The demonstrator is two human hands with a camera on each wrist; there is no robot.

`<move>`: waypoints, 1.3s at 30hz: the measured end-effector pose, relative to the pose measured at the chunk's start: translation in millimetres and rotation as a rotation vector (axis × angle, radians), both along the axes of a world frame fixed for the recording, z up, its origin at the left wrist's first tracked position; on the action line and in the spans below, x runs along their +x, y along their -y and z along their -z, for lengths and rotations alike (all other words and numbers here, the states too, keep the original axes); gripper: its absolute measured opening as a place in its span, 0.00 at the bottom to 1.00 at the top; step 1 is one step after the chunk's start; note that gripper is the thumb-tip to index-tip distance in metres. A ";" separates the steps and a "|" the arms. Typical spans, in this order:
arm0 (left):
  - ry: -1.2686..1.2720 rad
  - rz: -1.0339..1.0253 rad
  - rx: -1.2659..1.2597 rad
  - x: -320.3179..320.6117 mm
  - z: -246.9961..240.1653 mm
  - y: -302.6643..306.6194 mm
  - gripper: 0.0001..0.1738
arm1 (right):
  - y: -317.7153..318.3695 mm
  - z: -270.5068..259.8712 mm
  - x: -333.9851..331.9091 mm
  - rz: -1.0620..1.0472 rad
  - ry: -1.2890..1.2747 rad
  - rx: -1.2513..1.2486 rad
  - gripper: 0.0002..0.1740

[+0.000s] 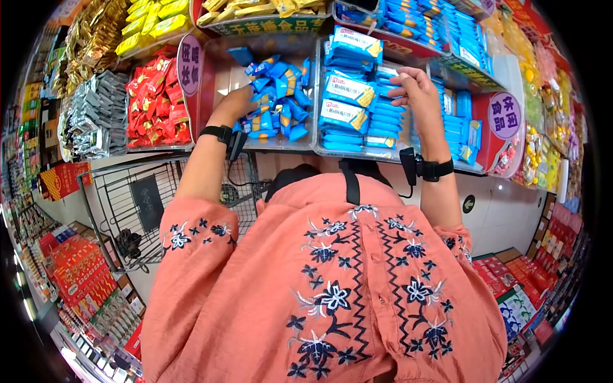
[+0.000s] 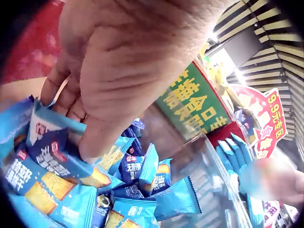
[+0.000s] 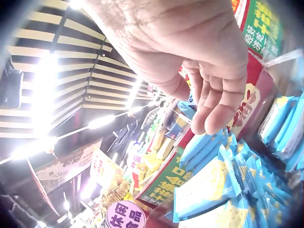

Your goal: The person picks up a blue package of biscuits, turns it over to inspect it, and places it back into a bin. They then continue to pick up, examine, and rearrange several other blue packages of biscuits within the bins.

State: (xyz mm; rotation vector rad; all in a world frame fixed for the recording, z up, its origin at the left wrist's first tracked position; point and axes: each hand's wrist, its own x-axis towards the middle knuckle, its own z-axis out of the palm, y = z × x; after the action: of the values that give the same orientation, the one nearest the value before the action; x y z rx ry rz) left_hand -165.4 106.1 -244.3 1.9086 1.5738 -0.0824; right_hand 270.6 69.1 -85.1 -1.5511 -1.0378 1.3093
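Observation:
My left hand [image 1: 235, 105] is in the clear bin of loose blue biscuit packets [image 1: 281, 89], at its left side. In the left wrist view, the thumb and curled fingers pinch a blue biscuit packet [image 2: 59, 154] at the top of the pile; its far side is hidden by the fingers. Over the neighbouring bin, my right hand [image 1: 418, 99] hovers with relaxed, slightly bent fingers and nothing between them. Stacked light-blue biscuit packets [image 1: 345, 89] lie beside and below it, and the right wrist view shows more packets [image 3: 204, 183] under the fingertips.
Red-wrapped sweets [image 1: 159, 102] and silver packets [image 1: 99, 118] fill bins to the left. Yellow packets [image 1: 169, 25] are behind them. A wire shopping cart [image 1: 143, 204] stands at the lower left. A purple round sign [image 1: 504, 115] marks the right end of the bins.

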 end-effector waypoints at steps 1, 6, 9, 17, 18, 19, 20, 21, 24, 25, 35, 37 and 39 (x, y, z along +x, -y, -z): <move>-0.060 0.011 -0.007 3.4 -13.6 4.2 0.25 | 1.3 0.4 -2.4 -0.010 -0.010 -0.006 0.19; -0.284 0.020 0.023 -2.0 -59.9 30.4 0.22 | 1.4 -2.5 -16.5 -0.050 -0.015 -0.018 0.19; -0.221 -0.154 0.199 -4.6 -83.2 41.3 0.21 | 1.3 -5.8 -27.2 -0.094 -0.015 0.008 0.19; 0.767 -0.613 0.247 -17.2 -108.1 33.5 0.20 | -1.1 -14.7 -69.9 -0.295 -0.070 0.023 0.17; 0.949 -0.672 0.140 -5.0 -127.5 39.7 0.18 | -0.9 -15.0 -77.1 -0.327 -0.096 0.013 0.18; 1.024 -0.695 0.090 3.8 -136.4 44.6 0.18 | -1.0 -14.7 -84.0 -0.359 -0.123 0.004 0.18; 1.101 -0.716 0.039 12.3 -143.3 48.4 0.18 | -1.3 -15.3 -91.3 -0.389 -0.149 -0.004 0.18; 1.178 -0.732 -0.012 22.6 -152.4 51.9 0.18 | -0.6 -19.2 -99.5 -0.423 -0.152 -0.010 0.19; 1.155 -0.612 -0.009 46.7 -151.0 63.6 0.22 | 4.7 -27.7 -123.4 -0.444 -0.209 -0.074 0.26; 1.165 -0.644 -0.066 55.9 -155.5 69.3 0.23 | 4.9 -28.8 -128.2 -0.474 -0.240 -0.095 0.30; 1.140 -0.549 -0.050 84.8 -172.1 79.0 0.22 | 8.1 -19.1 -133.5 -0.441 -0.456 -0.144 0.17; 1.176 -0.621 -0.064 86.2 -173.9 80.4 0.21 | 9.0 -18.4 -131.3 -0.402 -0.466 -0.147 0.15; 1.180 -0.629 -0.098 81.6 -169.5 80.3 0.21 | 9.0 -17.8 -128.0 -0.371 -0.487 -0.143 0.15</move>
State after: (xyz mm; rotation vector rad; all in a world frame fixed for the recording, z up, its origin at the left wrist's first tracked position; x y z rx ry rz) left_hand -83.8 25.9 -74.8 0.9127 1.1530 1.0136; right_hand 142.7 60.1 -67.3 -1.0759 -0.9528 1.9349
